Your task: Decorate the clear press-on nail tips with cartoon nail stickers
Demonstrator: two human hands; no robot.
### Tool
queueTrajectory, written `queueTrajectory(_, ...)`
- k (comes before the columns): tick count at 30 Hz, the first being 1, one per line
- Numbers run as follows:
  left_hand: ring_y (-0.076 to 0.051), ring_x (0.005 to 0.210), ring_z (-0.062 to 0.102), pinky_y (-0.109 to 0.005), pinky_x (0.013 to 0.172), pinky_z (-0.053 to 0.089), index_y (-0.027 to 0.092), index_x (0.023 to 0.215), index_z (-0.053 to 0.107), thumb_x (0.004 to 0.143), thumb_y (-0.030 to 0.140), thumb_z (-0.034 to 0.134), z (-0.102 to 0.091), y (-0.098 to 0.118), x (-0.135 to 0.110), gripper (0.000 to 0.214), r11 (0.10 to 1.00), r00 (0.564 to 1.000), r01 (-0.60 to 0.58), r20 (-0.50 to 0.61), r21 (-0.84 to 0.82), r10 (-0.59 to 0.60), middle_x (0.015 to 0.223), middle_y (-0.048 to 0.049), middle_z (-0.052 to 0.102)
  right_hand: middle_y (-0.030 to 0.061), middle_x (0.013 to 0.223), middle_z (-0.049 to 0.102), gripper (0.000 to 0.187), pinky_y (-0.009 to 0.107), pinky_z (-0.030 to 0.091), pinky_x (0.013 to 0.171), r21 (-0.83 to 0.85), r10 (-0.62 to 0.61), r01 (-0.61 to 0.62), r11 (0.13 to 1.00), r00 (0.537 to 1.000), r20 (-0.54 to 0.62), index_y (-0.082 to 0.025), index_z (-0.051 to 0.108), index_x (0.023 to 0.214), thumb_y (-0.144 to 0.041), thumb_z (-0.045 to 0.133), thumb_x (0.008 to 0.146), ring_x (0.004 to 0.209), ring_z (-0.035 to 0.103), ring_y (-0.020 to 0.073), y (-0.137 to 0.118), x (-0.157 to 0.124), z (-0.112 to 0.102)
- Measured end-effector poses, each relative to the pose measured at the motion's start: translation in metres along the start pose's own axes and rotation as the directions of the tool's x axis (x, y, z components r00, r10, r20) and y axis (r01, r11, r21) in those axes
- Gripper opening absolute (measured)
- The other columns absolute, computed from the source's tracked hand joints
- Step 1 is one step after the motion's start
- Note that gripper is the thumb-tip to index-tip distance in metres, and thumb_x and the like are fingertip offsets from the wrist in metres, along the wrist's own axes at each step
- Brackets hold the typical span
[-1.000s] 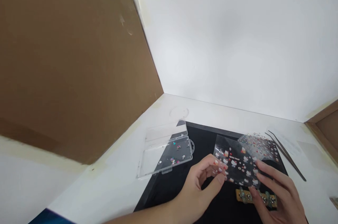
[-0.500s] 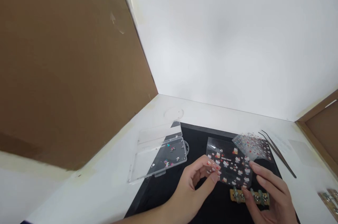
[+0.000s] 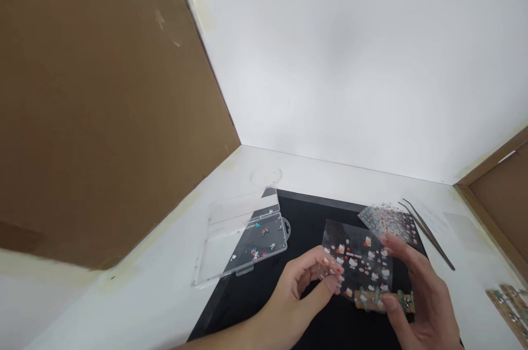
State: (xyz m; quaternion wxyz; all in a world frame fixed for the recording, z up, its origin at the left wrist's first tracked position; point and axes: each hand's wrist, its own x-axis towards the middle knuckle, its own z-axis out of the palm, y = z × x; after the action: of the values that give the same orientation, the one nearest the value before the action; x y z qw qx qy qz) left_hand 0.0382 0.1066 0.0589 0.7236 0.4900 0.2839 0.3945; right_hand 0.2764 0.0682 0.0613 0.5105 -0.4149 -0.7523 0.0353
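White surface (image 3: 330,179), black rectangular mat (image 3: 305,218).
Both grips closed: left hand (image 3: 295,297) pinches transparent cartoon sticker sheet (image 3: 357,259) at 9 o'clock, right hand (image 3: 416,295) clasps 3 o'clock edge (over the mat).

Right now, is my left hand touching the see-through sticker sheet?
Touching. The head view shows the left hand pinching the left edge of the sticker sheet between thumb and fingers.

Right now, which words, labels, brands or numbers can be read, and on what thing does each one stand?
None can be read.
On the sticker sheet, held by the left hand and the right hand: a small white strip among the cartoon figures, too small to read.
On the second sticker sheet and the clear box: no text visible.
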Motion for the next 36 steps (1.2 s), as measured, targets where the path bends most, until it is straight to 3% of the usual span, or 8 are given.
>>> queueTrajectory(6, -0.013, 0.095, 0.063, -0.026, 0.095, 0.054, 0.02, 0.108, 0.071, 0.101, 0.067, 0.077, -0.002, -0.005, -0.005, 0.048, 0.998, 0.999, -0.037, 0.034, -0.045, 0.039, 0.101, -0.004, 0.068, 0.0107, 0.137, 0.078, 0.063, 0.038, 0.064, 0.113, 0.026, 0.05, -0.049, 0.998, 0.998, -0.047, -0.025, 0.056, 0.162, -0.016, 0.07, 0.101, 0.136, 0.073, 0.0246, -0.004, 0.003, 0.002)
queueTrajectory(10, -0.017, 0.131, 0.064, -0.026, 0.115, 0.05, 0.041, 0.153, 0.059, 0.11, 0.052, 0.07, -0.008, -0.018, -0.01, 0.046, 0.959, 0.957, -0.274, -0.076, 0.07, 0.279, 0.142, -0.0025, 0.067, 0.0077, 0.129, 0.08, 0.07, 0.038, 0.065, 0.111, 0.031, 0.03, -0.028, 0.999, 0.999, -0.036, -0.028, 0.053, 0.165, -0.013, 0.072, 0.1, 0.132, 0.075, 0.023, -0.007, 0.008, 0.003)
queueTrajectory(13, -0.018, 0.147, 0.054, -0.029, 0.125, 0.043, 0.048, 0.168, 0.04, 0.112, 0.047, 0.065, -0.011, -0.02, -0.01, 0.061, 0.866, 0.882, -0.405, -0.124, 0.294, 0.455, 0.165, -0.0026, 0.05, 0.0079, 0.131, 0.08, 0.074, 0.036, 0.066, 0.108, 0.049, 0.044, -0.044, 0.998, 0.999, -0.007, -0.029, 0.049, 0.168, -0.013, 0.073, 0.1, 0.127, 0.077, 0.0228, -0.007, 0.005, 0.003)
queueTrajectory(17, -0.026, 0.161, 0.038, -0.038, 0.135, 0.034, 0.036, 0.171, 0.034, 0.108, 0.045, 0.069, -0.01, -0.017, -0.011, 0.072, 0.648, 0.781, -0.506, -0.017, 0.569, 0.624, 0.171, -0.0108, 0.038, 0.0094, 0.133, 0.08, 0.077, 0.032, 0.067, 0.103, 0.073, 0.084, -0.086, 0.994, 0.996, 0.031, -0.029, 0.046, 0.17, -0.013, 0.074, 0.1, 0.121, 0.08, 0.0226, -0.006, -0.005, 0.004)
queueTrajectory(22, -0.037, 0.164, 0.035, -0.058, 0.135, 0.034, 0.032, 0.169, 0.035, 0.103, 0.046, 0.077, -0.008, -0.016, -0.013, 0.079, 0.507, 0.739, -0.516, 0.061, 0.69, 0.671, 0.17, -0.0194, 0.036, 0.0074, 0.123, 0.083, 0.074, 0.028, 0.066, 0.1, 0.101, 0.059, -0.064, 0.993, 0.997, 0.048, -0.027, 0.047, 0.169, -0.012, 0.073, 0.102, 0.111, 0.083, 0.0196, -0.009, -0.008, 0.004)
queueTrajectory(26, -0.038, 0.164, 0.039, -0.06, 0.135, 0.04, 0.038, 0.17, 0.032, 0.099, 0.049, 0.085, -0.009, -0.013, -0.013, 0.089, 0.576, 0.783, -0.523, 0.086, 0.628, 0.617, 0.172, -0.0177, 0.038, 0.0049, 0.117, 0.085, 0.068, 0.025, 0.065, 0.099, 0.186, 0.101, -0.109, 0.977, 0.994, 0.052, -0.029, 0.051, 0.166, -0.012, 0.071, 0.104, 0.107, 0.084, 0.0175, -0.015, 0.0, 0.008)
queueTrajectory(31, -0.025, 0.144, 0.063, -0.035, 0.122, 0.056, 0.038, 0.166, 0.042, 0.103, 0.038, 0.082, -0.005, -0.007, -0.011, 0.074, 0.747, 0.828, -0.528, 0.049, 0.403, 0.559, 0.158, -0.013, 0.054, 0.0034, 0.115, 0.086, 0.056, 0.022, 0.067, 0.091, 0.293, 0.201, -0.197, 0.936, 0.979, 0.017, -0.034, 0.059, 0.16, -0.019, 0.07, 0.108, 0.099, 0.085, 0.0156, -0.018, 0.008, 0.008)
queueTrajectory(36, -0.022, 0.134, 0.071, -0.028, 0.117, 0.06, 0.036, 0.161, 0.051, 0.091, 0.025, 0.095, 0.001, -0.007, -0.008, 0.084, 0.737, 0.766, -0.636, 0.074, 0.231, 0.638, 0.145, -0.0115, 0.06, 0.005, 0.115, 0.086, 0.055, 0.021, 0.068, 0.085, 0.305, 0.279, -0.268, 0.914, 0.96, 0.008, -0.035, 0.061, 0.158, -0.019, 0.071, 0.106, 0.097, 0.085, 0.0177, -0.011, 0.004, -0.002)
